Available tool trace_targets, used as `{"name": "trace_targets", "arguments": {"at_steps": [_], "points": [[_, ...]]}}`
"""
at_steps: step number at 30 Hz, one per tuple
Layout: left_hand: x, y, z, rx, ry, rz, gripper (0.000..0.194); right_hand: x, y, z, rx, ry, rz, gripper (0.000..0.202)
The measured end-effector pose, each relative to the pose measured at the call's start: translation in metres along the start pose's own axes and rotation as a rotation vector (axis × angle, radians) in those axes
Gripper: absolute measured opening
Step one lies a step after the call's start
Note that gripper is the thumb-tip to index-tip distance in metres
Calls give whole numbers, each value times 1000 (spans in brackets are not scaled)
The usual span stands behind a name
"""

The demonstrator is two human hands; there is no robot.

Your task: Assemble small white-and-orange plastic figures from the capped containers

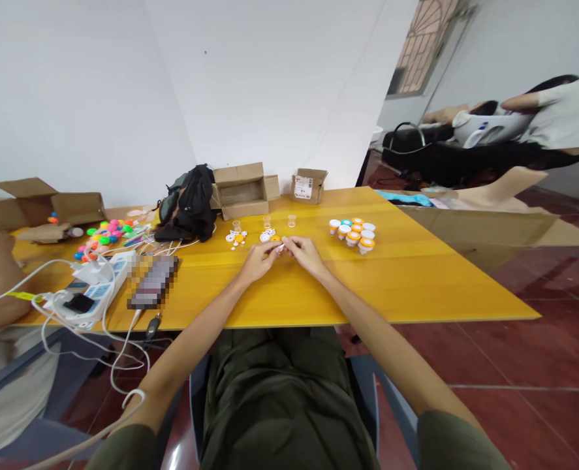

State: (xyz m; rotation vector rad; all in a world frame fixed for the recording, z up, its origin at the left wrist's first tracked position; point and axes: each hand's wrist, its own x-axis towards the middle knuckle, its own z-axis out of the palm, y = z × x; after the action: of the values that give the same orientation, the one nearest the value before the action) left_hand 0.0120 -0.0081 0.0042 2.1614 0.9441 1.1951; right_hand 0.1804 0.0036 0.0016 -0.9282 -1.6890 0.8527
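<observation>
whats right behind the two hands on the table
Behind the left hand lie small white and orange pieces; behind the right hand, a clear cup, with a cardboard box farther back. Whatever the hands cover on the tabletop cannot be seen.

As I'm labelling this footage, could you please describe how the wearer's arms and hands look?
The left hand and right hand are bare, with no gloves or wristwear visible. The forearms are uncovered below short dark green sleeves. A pale cable overlaps the left forearm near its sleeve.

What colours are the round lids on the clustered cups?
Orange, white and teal round lids; head view.
</observation>
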Motion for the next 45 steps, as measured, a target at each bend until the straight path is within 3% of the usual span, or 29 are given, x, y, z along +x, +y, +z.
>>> {"name": "trace_targets", "arguments": {"at_steps": [15, 22, 29, 35, 41, 45], "points": [[3, -2, 2, -152, 48, -30, 38, -1, 4, 0, 19, 24, -8, 60], [7, -10, 0, -294, 96, -121, 39, -3, -3, 4, 203, -44, 53, 45], [7, -11, 2, -306, 119, -197, 29, -1, 2, 4, 328, -14, 127, 44], [3, -7, 4, -154, 128, -140, 19, 0, 6, 1, 349, 39, 159, 47], [-1, -4, 4, 2, 69, 27, 20, 1, 12, 0, 382, 95, 221, 53], [-2, -2, 4, 21, 21, 59, 23, 0, 12, 0, 411, 102, 268, 55]]}}
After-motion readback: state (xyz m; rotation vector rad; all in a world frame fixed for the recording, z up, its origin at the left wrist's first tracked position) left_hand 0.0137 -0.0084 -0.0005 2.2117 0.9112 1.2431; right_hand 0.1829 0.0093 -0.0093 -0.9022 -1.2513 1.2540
